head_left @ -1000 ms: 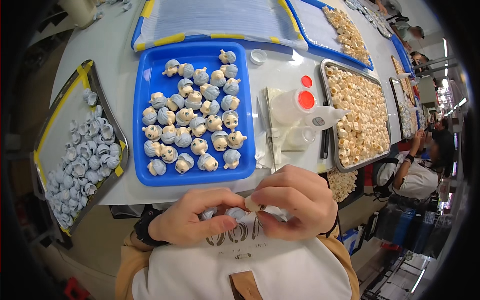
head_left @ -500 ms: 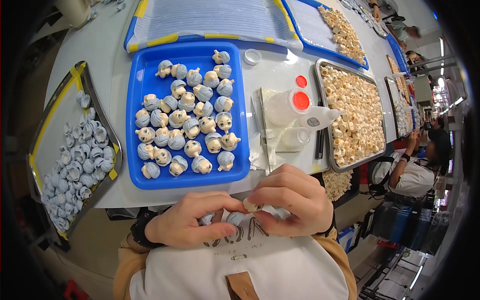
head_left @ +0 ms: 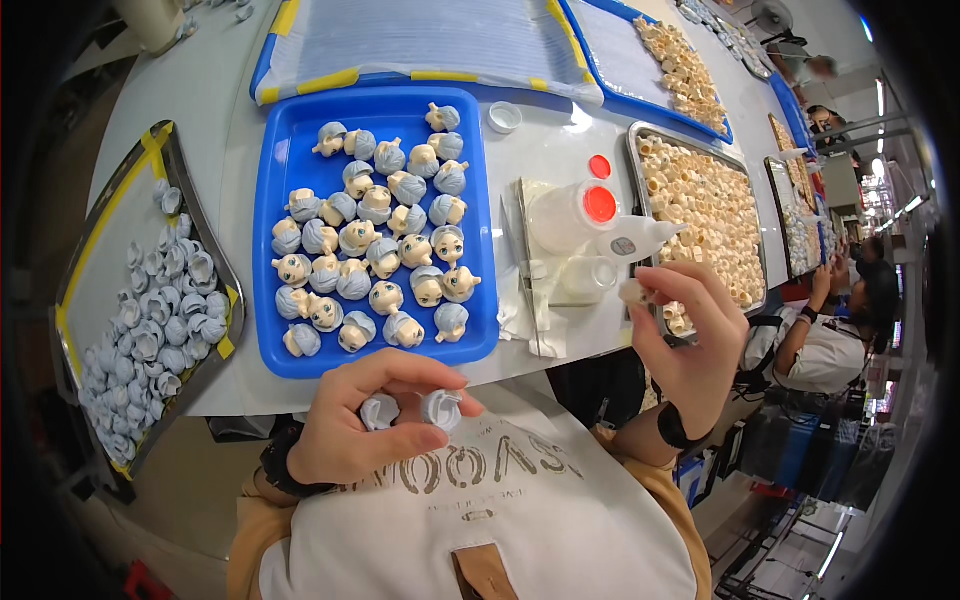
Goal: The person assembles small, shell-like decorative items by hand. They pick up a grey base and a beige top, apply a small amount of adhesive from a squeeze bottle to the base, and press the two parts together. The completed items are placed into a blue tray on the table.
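Note:
My left hand (head_left: 372, 412) is closed on two hollow light-blue doll hair pieces, one hair piece (head_left: 440, 410) at the fingertips and a second hair piece (head_left: 380, 411) deeper in the fingers. My right hand (head_left: 688, 325) pinches a small cream doll face part (head_left: 636, 292) between thumb and fingers, beside the near left corner of the metal tray (head_left: 634, 150) of cream face parts. In front of my left hand lies a blue tray (head_left: 290, 365) of doll heads (head_left: 403, 329), cream faces with light-blue hair.
A metal-edged tray (head_left: 120, 210) of loose light-blue hair pieces is at left. Squeeze bottles (head_left: 565, 218), a clear jar (head_left: 590, 274) and a red cap (head_left: 599, 166) stand between the trays. A paper-lined tray (head_left: 420, 40) is behind. Another person (head_left: 830, 340) works at right.
My right hand has moved away from my left hand, rightward and forward to the metal tray, carrying the face part. My left hand has turned, showing the hollow sides of the hair pieces.

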The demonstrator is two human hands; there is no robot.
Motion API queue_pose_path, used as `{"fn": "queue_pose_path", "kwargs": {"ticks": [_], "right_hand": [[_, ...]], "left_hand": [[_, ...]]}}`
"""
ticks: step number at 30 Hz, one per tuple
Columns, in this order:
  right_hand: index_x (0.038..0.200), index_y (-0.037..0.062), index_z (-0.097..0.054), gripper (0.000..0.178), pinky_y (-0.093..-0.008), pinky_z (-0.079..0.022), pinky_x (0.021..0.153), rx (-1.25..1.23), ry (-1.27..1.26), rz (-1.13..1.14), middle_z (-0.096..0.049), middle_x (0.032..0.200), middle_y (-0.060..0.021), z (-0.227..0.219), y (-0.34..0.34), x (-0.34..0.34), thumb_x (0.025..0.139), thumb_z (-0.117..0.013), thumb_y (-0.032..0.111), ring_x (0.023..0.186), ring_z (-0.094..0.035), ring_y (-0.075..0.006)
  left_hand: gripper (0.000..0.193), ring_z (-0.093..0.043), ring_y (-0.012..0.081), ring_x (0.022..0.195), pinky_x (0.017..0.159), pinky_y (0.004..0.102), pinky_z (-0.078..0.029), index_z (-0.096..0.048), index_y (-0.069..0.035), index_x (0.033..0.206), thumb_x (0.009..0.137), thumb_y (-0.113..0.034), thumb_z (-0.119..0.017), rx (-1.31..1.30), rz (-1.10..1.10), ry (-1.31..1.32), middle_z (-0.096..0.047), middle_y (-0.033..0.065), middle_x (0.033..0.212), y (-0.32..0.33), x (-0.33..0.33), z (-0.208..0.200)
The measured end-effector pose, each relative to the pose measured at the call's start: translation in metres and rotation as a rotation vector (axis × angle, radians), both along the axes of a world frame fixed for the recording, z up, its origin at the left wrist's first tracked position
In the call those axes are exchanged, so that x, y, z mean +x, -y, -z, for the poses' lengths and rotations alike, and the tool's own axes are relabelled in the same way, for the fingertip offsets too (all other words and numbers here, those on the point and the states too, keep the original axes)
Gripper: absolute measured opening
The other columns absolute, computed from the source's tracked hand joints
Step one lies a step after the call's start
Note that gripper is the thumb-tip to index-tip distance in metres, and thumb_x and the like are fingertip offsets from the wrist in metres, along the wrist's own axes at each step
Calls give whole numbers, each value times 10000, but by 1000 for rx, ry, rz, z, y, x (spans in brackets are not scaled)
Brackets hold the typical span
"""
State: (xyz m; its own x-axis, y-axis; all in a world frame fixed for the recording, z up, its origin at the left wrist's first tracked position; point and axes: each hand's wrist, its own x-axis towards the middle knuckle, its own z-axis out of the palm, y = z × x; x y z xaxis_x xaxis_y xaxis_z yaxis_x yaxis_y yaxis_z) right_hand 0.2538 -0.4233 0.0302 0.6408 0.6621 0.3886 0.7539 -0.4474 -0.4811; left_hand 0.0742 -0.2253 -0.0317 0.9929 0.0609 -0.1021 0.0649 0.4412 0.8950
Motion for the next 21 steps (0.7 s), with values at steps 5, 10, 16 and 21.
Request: {"fn": "queue_pose_path", "kwargs": {"ticks": [5, 10, 16, 21], "right_hand": [[867, 25, -616, 243, -299, -450, 594, -108, -11, -49, -571, 800, -91, 8, -6, 11, 631, -644, -26, 683, -563, -226], [862, 23, -611, 222, -321, -452, 629, -152, -4, -65, -568, 807, -98, 12, -9, 14, 646, -639, -18, 719, -570, -244], [854, 21, -592, 209, -312, -455, 619, -147, 3, -46, -566, 806, -96, 14, -4, 13, 655, -636, -23, 714, -569, -241], [842, 13, -569, 196, -288, -455, 580, -101, -21, -28, -564, 804, -91, 17, 0, 10, 663, -637, -31, 664, -556, -210]], "left_hand": [[360, -470, 32, 638, 619, 182, -395, -553, -18, 1079, 748, -64, -686, 21, 26, 33, -617, 29, 890, -4, -3, 4], [363, -515, 44, 713, 656, 191, -407, -533, -10, 1091, 766, -88, -676, -24, 27, -7, -600, 51, 919, -3, -4, 2], [344, -560, 85, 790, 718, 231, -428, -509, -8, 1104, 816, -157, -627, -93, 4, 0, -593, 60, 920, -2, -4, 3], [360, -551, 84, 811, 734, 233, -422, -502, 1, 1110, 826, -189, -616, -28, -15, 32, -585, 57, 927, -1, -4, 4]]}}
